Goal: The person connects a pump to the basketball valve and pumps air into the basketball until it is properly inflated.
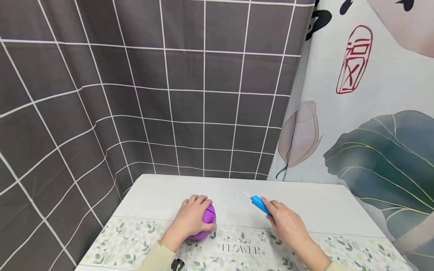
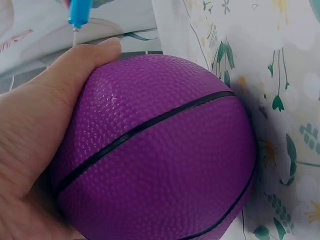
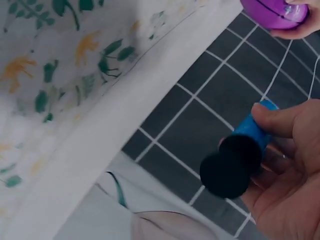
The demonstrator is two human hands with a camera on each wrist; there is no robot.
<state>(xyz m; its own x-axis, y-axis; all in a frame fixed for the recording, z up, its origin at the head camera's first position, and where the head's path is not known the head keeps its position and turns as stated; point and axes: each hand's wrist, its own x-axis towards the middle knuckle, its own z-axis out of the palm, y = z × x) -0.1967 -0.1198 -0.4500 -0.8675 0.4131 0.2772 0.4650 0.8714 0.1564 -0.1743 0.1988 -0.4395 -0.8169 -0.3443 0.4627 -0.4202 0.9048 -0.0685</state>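
In the head view my left hand [image 1: 190,216] grips a purple rubber basketball [image 1: 209,215] on the table, fingers over its top and thumb at its near side. Black grooves cross its pebbled skin in the left wrist view, where the ball [image 2: 165,150] sits against the floral cloth. My right hand [image 1: 289,226] holds a small blue ball pump [image 1: 259,204] above the table, to the right of the ball. A thin needle [image 1: 247,194] sticks out of the pump, pointing up and left. Its round black handle end [image 3: 225,175] shows in the right wrist view, beyond the curled fingers.
A white table [image 1: 223,188] carries a floral cloth band [image 1: 135,235] lettered FLOWER. Dark grid-patterned curtain [image 1: 186,105] hangs behind and to the left; a white printed curtain [image 1: 318,75] hangs at the right. A small black object [image 1: 177,264] lies by the left sleeve.
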